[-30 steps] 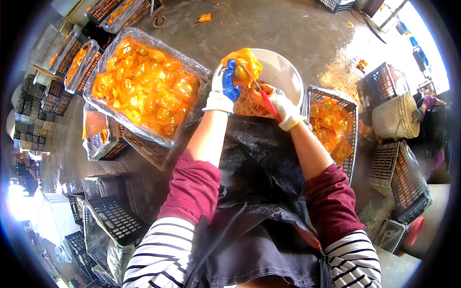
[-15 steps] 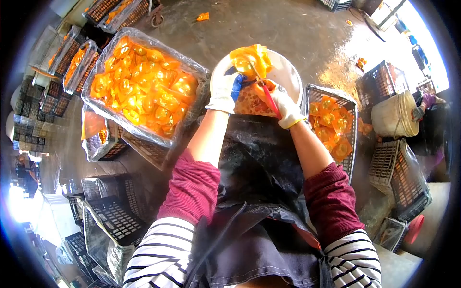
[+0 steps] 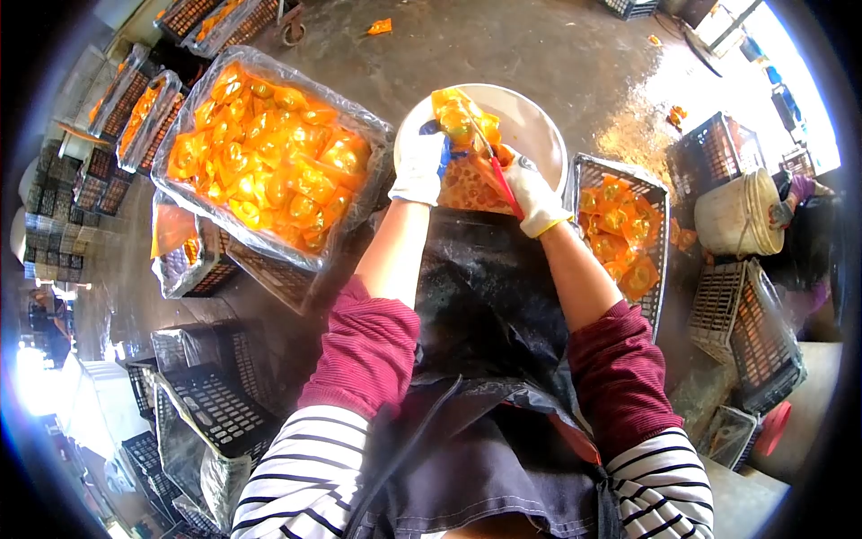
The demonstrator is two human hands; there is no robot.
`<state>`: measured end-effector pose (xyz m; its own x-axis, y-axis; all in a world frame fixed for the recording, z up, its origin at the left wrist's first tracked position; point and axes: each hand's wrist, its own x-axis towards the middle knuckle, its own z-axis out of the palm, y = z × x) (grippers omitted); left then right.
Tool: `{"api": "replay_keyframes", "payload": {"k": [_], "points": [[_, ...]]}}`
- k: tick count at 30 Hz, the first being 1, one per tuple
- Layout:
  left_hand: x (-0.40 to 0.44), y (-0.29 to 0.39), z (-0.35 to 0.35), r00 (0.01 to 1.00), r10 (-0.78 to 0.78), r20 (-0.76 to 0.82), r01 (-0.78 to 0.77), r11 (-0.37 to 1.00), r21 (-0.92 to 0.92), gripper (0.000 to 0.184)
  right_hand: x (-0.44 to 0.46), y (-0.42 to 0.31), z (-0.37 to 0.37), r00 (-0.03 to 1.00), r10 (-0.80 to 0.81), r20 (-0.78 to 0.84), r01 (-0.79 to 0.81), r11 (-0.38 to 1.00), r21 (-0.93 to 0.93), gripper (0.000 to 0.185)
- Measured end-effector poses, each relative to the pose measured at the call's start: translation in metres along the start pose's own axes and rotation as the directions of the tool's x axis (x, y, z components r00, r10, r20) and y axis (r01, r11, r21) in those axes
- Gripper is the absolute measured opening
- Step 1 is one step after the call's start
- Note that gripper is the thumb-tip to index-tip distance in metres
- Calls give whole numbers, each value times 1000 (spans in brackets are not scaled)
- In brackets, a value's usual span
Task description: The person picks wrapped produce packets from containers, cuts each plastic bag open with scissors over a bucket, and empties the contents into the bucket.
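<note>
I see the left hand [image 3: 419, 169] pinching an orange-wrapped packet [image 3: 458, 115] over a white tub [image 3: 544, 126]; at that hand's three o'clock, the right hand [image 3: 536, 199] is closed round a red-handled tool [image 3: 505, 187], its metal end [image 3: 488, 147] at the packet. Off the tub, a plastic-lined crate [image 3: 372, 144] sits at nine o'clock, a black crate [image 3: 663, 235] at four.

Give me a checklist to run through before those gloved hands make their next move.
1. Left hand holding the orange packet: ok.
2. Right hand holding the red-handled tool: ok.
3. Packet over the white bucket: ok, it appears above the opening.
4. Left hand clear of the tool's tip: cannot tell, part of the hand is hidden.
5. Floor free of scraps: not ok, an orange scrap lies beyond the bucket.
6. Black crate to the bucket's right: ok, orange packets inside.
</note>
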<state>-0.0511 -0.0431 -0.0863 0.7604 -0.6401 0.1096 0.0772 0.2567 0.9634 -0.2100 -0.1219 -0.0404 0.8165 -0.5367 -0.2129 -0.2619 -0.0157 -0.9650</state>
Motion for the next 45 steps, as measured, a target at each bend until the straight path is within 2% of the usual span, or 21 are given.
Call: {"api": "replay_keyframes", "payload": {"k": [3, 4, 7, 9, 12, 13, 16, 18, 19, 20, 21, 22, 23, 26, 28, 29, 31, 37, 39, 43, 45], "points": [[20, -49, -28, 970, 181, 163, -243, 738, 630, 34, 12, 23, 1, 970, -225, -88, 176, 908, -381, 29], [21, -52, -34, 952, 218, 214, -303, 598, 742, 35, 15, 28, -1, 985, -149, -86, 120, 953, -278, 30], [17, -39, -33, 934, 274, 231, -338, 459, 822, 34, 6, 15, -3, 997, 71, -44, -69, 997, 36, 33], [11, -21, -30, 953, 267, 142, -267, 522, 810, 32, 12, 23, -2, 998, -21, -56, 12, 989, -145, 33], [6, -14, -31, 937, 254, 240, -289, 179, 940, 25, 8, 16, -1, 990, -114, -88, 65, 899, -432, 26], [0, 2, -24, 961, 158, 228, -246, 104, 964, 23, 2, 4, 0, 985, -140, -102, 66, 848, -526, 22], [-12, 25, -12, 981, 55, 184, -183, -22, 983, 24, -12, -25, -1, 996, 88, -26, -91, 906, -413, 27], [-11, 18, -16, 953, 234, 191, -210, 56, 976, 25, -14, -22, -3, 996, 84, 3, -80, 958, -274, 29], [-10, 19, -13, 970, 232, 68, -166, 438, 884, 25, -13, -20, -3, 997, 79, 20, -74, 977, -201, 30], [-8, 20, -9, 982, 181, -46, -108, 751, 652, 25, -11, -15, -3, 995, 90, 52, -87, 994, -62, 30], [-7, 24, -5, 987, 91, -131, -45, 947, 317, 26, -7, -9, -4, 992, 96, 84, -103, 992, 79, 30], [25, -29, -30, 997, -62, 35, 62, 998, 21, 31, -3, -2, -5, 988, 97, 117, -121, 969, 217, 31], [23, -28, -21, 991, -60, 117, 81, 980, -182, 35, 0, 3, -7, 990, 81, 120, -110, 958, 263, 31], [2, 21, 7, 942, -274, 194, 325, 888, -325, 45, 6, 13, -11, 989, 41, 143, -93, 921, 379, 30], [-1, 24, 12, 920, -385, 70, 387, 869, -308, 44, 4, 15, -12, 985, 30, 170, -101, 896, 431, 30], [6, 10, 2, 924, -365, 116, 382, 859, -341, 53, 2, 14, -12, 983, 59, 172, -132, 886, 445, 30], [4, 9, 4, 939, -337, 71, 341, 882, -326, 48, 0, 9, -10, 976, 113, 185, -190, 861, 473, 29], [-2, 16, -1, 948, -319, 13, 314, 922, -228, 40, -1, -1, -4, 981, 160, 112, -164, 986, 32, 25], [-1, 11, -4, 949, -315, 27, 313, 923, -224, 40, -11, -14, -5, 985, 134, 111, -132, 991, -23, 26], [-3, 11, -7, 941, -337, 23, 331, 907, -262, 39, -1, -1, -5, 947, 287, 140, -306, 942, 138, 29], [-4, 13, -6, 935, -355, 13, 340, 883, -323, 41, 4, 9, -5, 967, 203, 156, -215, 975, 59, 40]]}}
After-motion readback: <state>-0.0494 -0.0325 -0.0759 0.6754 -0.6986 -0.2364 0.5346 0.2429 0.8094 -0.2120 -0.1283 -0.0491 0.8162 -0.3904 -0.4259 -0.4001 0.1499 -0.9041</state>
